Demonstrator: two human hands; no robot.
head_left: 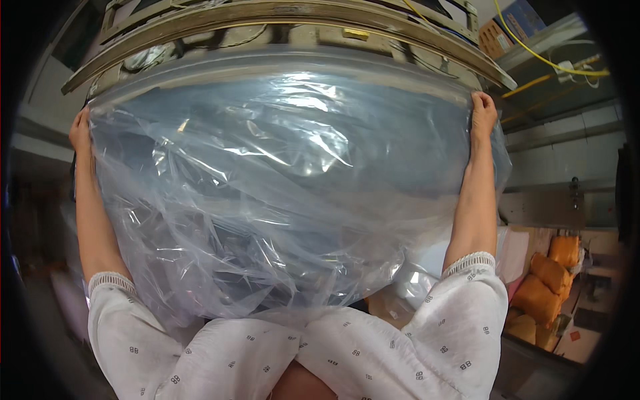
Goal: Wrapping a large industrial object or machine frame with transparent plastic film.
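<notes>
A wide sheet of clear plastic film [280, 167] stretches across the view between my two hands, wrinkled and shiny, its near part hanging in loose folds against my body. At its far left corner my left hand [80, 130] is closed on the film's edge. My right hand [483, 112] grips the far right corner, fingers curled and pressed together. Both arms reach straight forward and wide apart. The film's far edge runs nearly straight between the hands, just short of a long rail. Whether the film is one layer or a bag, I cannot tell.
Beyond the film lies a machine frame with a long beige rail [293, 15]. A yellow hose [533, 57] and a blue box [522, 17] are at the far right. Orange bundles [550, 283] are stacked at the lower right, beside a grey metal panel [543, 208].
</notes>
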